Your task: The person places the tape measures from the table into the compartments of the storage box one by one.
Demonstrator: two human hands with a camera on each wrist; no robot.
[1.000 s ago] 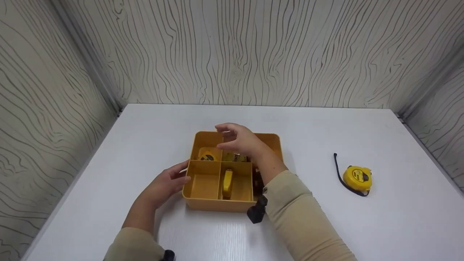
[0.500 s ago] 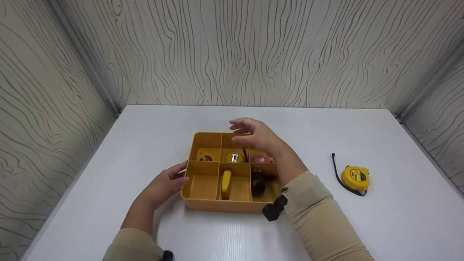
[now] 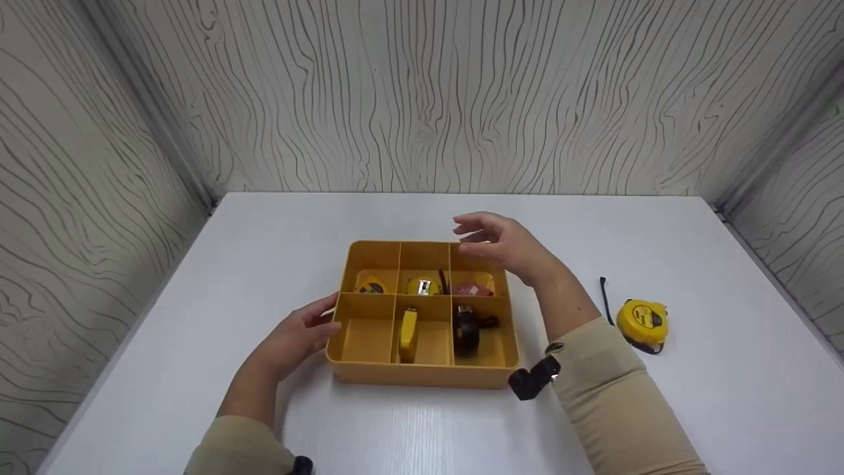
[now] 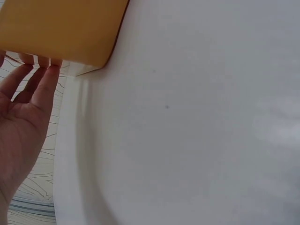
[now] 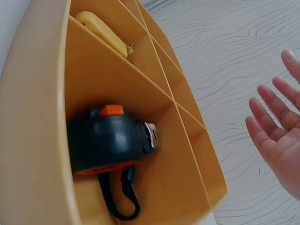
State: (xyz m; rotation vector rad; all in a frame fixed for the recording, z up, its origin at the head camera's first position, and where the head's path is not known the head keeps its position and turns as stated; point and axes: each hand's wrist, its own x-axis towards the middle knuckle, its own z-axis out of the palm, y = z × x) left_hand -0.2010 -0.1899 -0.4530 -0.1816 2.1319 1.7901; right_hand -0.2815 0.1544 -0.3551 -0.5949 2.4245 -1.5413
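A yellow-orange divided box (image 3: 422, 376) sits on the white table. My left hand (image 3: 297, 340) touches its left wall, fingers fairly straight. My right hand (image 3: 511, 247), loosely bent and holding nothing, hovers over the back right corner. In the front right compartment lies a black tape measure (image 5: 110, 140) with an orange button and a wrist strap. A slim yellow tape measure (image 3: 409, 333) stands on edge in the front middle one. Along the back row are a yellow tape measure (image 3: 371, 285) at left, another yellow tape measure (image 3: 422, 286) in the middle and a reddish rounded thing (image 3: 472, 289) at right.
One more yellow tape measure (image 3: 643, 322), with a black strap, lies on the table (image 3: 712, 389) right of the box. Wood-patterned panels (image 3: 422, 99) rise behind the table and at both sides.
My right hand has drawn back to the right across the box, uncovering the back row and the front right compartment. The left hand stays at the left wall.
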